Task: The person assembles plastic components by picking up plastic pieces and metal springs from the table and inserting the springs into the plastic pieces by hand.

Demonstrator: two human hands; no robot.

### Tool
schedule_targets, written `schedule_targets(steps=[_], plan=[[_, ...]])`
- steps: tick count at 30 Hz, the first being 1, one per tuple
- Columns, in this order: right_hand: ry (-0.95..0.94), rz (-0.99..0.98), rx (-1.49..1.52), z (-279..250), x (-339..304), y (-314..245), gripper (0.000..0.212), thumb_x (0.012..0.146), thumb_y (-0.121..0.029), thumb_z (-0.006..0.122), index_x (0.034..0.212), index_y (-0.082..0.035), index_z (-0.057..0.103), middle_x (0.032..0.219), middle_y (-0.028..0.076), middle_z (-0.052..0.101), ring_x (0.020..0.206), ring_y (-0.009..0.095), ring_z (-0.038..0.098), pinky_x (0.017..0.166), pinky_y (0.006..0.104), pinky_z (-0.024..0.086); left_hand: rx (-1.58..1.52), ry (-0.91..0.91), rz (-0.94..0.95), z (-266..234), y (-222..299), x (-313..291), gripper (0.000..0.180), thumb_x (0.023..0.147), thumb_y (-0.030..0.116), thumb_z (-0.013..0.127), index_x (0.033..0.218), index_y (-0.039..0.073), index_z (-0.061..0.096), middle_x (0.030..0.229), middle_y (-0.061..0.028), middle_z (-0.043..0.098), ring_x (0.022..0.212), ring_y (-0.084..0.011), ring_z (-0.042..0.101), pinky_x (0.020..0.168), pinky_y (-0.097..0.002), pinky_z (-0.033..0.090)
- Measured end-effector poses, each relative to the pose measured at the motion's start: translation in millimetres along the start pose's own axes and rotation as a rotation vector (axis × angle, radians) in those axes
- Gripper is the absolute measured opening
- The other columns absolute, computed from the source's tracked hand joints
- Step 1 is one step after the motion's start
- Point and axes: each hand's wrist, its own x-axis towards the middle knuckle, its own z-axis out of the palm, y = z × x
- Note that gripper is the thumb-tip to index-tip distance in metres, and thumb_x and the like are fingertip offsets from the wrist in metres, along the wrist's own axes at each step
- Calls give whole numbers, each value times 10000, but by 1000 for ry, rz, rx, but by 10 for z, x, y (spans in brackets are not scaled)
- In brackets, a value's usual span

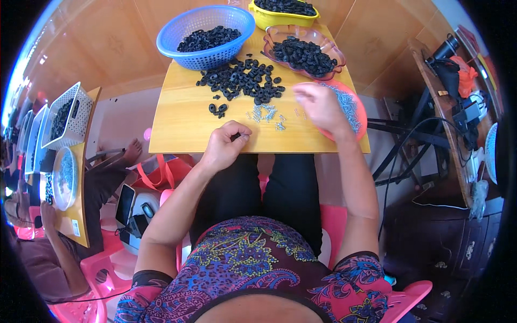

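Note:
My left hand point(229, 144) is closed at the front edge of the yellow tabletop, its thumb and fingers pinching a small black plastic part point(236, 137) that is mostly hidden. Over the left rim of a red-pink dish of small silvery metal pieces point(347, 107) hovers my right hand point(322, 105), slightly blurred, fingers drawn together; what they hold, if anything, is hidden. Between the hands lie several loose silvery pieces point(264, 113), screw-like in size. Beyond them spreads a pile of black plastic parts point(242, 81), with a few apart from it point(218, 110).
At the back stand a blue basket point(168, 40), a yellow basket point(264, 20) and a reddish translucent tray point(336, 51), all with black parts. Another person's arm point(64, 264) rests by a left-hand table point(81, 210). A cluttered wooden shelf point(439, 97) stands at right.

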Motion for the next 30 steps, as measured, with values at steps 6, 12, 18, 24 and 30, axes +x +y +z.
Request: schedule_targets(steps=[6, 12, 18, 24, 30], plan=[[467, 392, -529, -732, -715, 603, 339, 809, -187, 627, 1071, 27, 609, 1000, 215, 631, 969, 312, 603, 883, 395, 452, -33, 9, -13, 46, -20, -19, 92, 816, 39, 616, 881, -20, 643, 843, -72, 608, 806, -147, 571, 734, -257, 453], [501, 742, -182, -688, -980, 1071, 439, 813, -217, 643, 1129, 74, 553, 820, 195, 648, 763, 298, 615, 714, 365, 466, -155, 63, -133, 96, 72, 20, 123, 823, 61, 627, 893, -38, 647, 738, -6, 610, 677, -73, 520, 641, -219, 439], [409, 713, 403, -734, -983, 1266, 248, 857, -79, 574, 1064, 56, 555, 738, 96, 620, 498, 123, 529, 388, 271, 373, -168, 113, -189, 65, 196, -25, 95, 808, 51, 629, 853, -30, 648, 730, 5, 594, 672, -63, 512, 616, -206, 422], [501, 671, 599, -830, -1150, 1462, 204, 863, -59, 530, 1023, 62, 569, 777, 85, 628, 564, 125, 554, 440, 243, 396, -45, -20, -132, 229, 261, -55, 100, 818, 66, 627, 853, -27, 638, 736, -9, 598, 680, -67, 524, 619, -220, 440], [560, 518, 628, -1109, -1428, 1592, 211, 891, -2, 470, 1067, 87, 546, 910, 120, 632, 727, 145, 605, 618, 249, 482, 110, -207, -15, 525, 398, -113, 126, 782, 64, 641, 878, -18, 634, 808, -130, 600, 765, -201, 618, 675, -315, 485]])
